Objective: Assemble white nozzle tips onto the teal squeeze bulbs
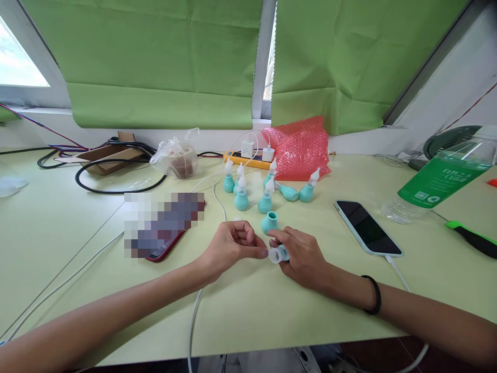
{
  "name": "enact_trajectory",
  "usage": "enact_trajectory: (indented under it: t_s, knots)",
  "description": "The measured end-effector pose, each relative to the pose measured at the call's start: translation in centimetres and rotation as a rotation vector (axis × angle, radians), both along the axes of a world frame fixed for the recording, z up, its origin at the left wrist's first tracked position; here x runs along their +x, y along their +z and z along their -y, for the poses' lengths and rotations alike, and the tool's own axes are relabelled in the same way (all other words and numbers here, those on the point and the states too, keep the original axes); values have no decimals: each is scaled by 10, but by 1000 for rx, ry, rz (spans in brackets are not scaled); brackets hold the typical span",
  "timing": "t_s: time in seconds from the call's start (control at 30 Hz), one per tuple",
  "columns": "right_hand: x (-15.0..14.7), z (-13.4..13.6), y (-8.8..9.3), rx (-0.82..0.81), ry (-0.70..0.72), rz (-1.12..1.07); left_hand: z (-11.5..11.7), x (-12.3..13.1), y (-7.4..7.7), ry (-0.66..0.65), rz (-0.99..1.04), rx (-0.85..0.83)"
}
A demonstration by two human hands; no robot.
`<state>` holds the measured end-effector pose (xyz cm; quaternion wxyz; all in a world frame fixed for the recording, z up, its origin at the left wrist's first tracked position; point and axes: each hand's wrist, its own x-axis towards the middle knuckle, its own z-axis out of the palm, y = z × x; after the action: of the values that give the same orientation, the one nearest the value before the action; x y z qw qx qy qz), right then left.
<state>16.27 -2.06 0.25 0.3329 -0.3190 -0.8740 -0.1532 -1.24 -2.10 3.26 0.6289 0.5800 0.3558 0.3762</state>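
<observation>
Rightward of held teal piece [286, 253], white-lettered label [442, 181]

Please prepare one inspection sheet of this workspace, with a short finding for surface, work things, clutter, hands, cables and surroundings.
Surface: pale yellow table, near edge visible.
Work things: several teal bulbs with whitish tips, most upright; one open bulb, no tip fitted.
Clutter: red phone, partly pixelated; pale-cased phone; bubble wrap; bottle.
Hands: right hand holds a clear-and-teal piece; left hand has fingertips at its clear end, contact uncertain.
Cables: white cable crosses the table; black cable lies looped.
Surroundings: green blinds, window.
</observation>
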Motion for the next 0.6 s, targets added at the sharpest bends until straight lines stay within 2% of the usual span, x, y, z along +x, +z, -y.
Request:
enact_trajectory:
  t_s: [0.03,0.1,0.17,0.27,0.33,0.4,0.47,0.53,0.6]
  knots:
    - [0,-1,0,-6,-7,-13,-1,-2,2,40,-83,126]
    - [0,-2,-2,-77,-38,-61,-5,-6,2,134,-279,483]
    - [0,-2,-3,-235,-76,-125,-12,-11,-4,182,-461,839]
    - [-1,0,-3,-468,-72,-194,-23,-18,-17,144,-660,1204]
    - [-1,2,-2,-513,-54,-195,-27,-20,-25,92,-777,1395]
    - [0,4,-2,-518,-53,-165,-30,-21,-31,24,-866,1522]
    - [0,5,-1,-526,-40,-135,-31,-21,-34,-15,-892,1566]
    - [0,5,-1,-520,-1,-144,-33,-21,-35,-6,-838,1546]
    - [-1,5,0,-501,45,-197,-33,-22,-32,57,-711,1466]
